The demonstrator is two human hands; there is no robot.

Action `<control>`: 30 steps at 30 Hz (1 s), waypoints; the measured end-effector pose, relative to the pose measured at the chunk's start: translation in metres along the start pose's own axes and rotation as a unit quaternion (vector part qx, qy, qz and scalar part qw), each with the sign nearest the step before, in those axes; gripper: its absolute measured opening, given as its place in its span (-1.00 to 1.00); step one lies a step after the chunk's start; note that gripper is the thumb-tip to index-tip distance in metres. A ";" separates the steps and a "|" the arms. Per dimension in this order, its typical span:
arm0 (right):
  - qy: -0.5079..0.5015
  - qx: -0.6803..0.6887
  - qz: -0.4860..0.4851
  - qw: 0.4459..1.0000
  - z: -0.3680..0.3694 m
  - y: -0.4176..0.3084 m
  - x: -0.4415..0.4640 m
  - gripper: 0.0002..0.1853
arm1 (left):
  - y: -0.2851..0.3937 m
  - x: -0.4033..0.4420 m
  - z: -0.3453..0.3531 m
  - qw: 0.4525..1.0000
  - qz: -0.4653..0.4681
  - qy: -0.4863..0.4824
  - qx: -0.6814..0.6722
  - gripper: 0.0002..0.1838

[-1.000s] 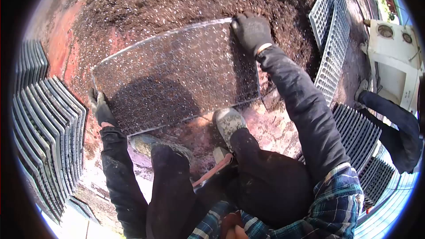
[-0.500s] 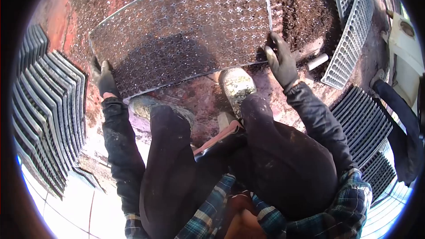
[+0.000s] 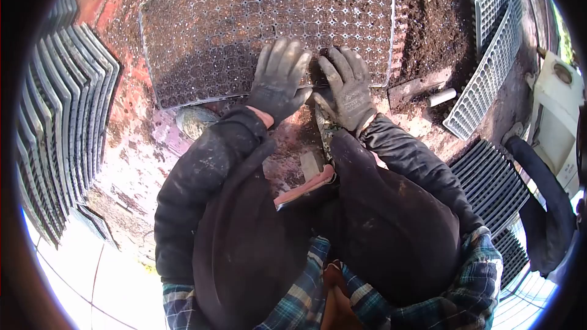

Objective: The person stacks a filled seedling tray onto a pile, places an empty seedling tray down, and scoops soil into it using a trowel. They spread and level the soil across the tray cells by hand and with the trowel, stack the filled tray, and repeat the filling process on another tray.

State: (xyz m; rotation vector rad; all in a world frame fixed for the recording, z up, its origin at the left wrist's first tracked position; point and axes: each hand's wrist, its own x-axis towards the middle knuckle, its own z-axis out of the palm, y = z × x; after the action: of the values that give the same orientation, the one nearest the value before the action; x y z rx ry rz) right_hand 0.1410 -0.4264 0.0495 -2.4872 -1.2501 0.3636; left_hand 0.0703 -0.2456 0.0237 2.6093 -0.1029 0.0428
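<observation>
A wide cell tray (image 3: 244, 24) full of dark soil lies on the ground in front of my feet, its cell grid showing most clearly on the right. My left hand (image 3: 278, 79), in a dark soiled glove, rests flat on the tray's near edge, fingers stretched over the cells. Just to its right, my right hand (image 3: 347, 88), gloved too, lies on the same edge with its fingers spread. The two thumbs point toward each other. Neither hand grips anything.
Loose soil (image 3: 428, 18) lies beyond and right of the tray. Stacked trays stand at the left (image 3: 67, 116) and right (image 3: 492, 177). Two upright trays (image 3: 483, 79) lean at the upper right, near a short white tube (image 3: 442, 97). Another person's leg (image 3: 544, 189) shows far right.
Both hands have left the tray's sides and come together at its near edge, fingers spread. Soil that covered the right part of the tray has thinned, exposing the cell grid.
</observation>
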 end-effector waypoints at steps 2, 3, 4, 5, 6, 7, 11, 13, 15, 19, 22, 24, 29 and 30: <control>0.000 -0.004 -0.005 1.000 0.007 0.000 0.001 -0.21 | -0.002 -0.002 0.009 1.000 -0.005 0.011 0.008 -0.25; 0.003 -0.004 -0.001 1.000 0.009 0.000 0.001 -0.20 | -0.001 -0.003 0.011 1.000 -0.002 0.014 0.017 -0.28; 0.000 0.001 0.007 1.000 0.012 0.001 0.002 -0.18 | -0.002 -0.004 0.013 0.999 0.001 0.020 0.038 -0.31; 0.002 0.002 0.008 1.000 0.015 0.002 0.004 -0.18 | -0.005 -0.006 0.012 0.999 0.003 0.020 0.040 -0.31; 0.004 -0.013 0.015 1.000 0.017 0.003 0.005 -0.18 | -0.008 -0.007 0.010 0.998 0.021 0.008 0.053 -0.31; 0.005 -0.027 0.023 0.999 0.018 0.005 0.006 -0.18 | -0.010 -0.009 0.007 0.997 0.040 -0.004 0.065 -0.31; 0.011 -0.048 0.021 0.999 0.011 0.026 0.002 -0.16 | -0.026 -0.023 -0.012 0.996 0.007 -0.030 0.080 -0.32; 0.026 -0.072 0.015 0.997 0.006 0.042 -0.006 -0.15 | -0.042 -0.037 -0.027 0.996 0.010 -0.033 0.081 -0.31; 0.009 -0.084 0.036 0.996 0.003 0.064 -0.018 -0.02 | -0.059 -0.050 -0.048 0.991 0.005 -0.058 0.118 -0.37; 0.021 -0.132 0.047 0.990 -0.013 0.107 -0.048 0.05 | -0.103 -0.085 -0.084 0.974 -0.013 -0.100 0.202 -0.34; 0.047 -0.151 0.100 0.982 -0.028 0.117 -0.066 -0.01 | -0.132 -0.117 -0.110 0.965 -0.062 -0.078 0.242 -0.33; 0.069 -0.116 0.104 0.985 -0.030 0.118 -0.077 -0.11 | -0.150 -0.144 -0.118 0.954 -0.144 -0.048 0.260 -0.32; 0.137 0.248 0.281 0.917 0.006 0.096 -0.089 -0.38 | -0.167 -0.197 -0.097 0.915 -0.324 0.102 0.219 -0.39; 0.135 0.346 0.343 0.863 0.014 0.095 -0.088 -0.47 | -0.166 -0.199 -0.089 0.894 -0.413 0.137 0.103 -0.42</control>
State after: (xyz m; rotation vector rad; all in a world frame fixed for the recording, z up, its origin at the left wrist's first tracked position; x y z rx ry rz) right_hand 0.1535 -0.5477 0.0048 -2.1254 -0.0309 0.4940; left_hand -0.1153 -0.0450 0.0068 2.5998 1.1562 0.1209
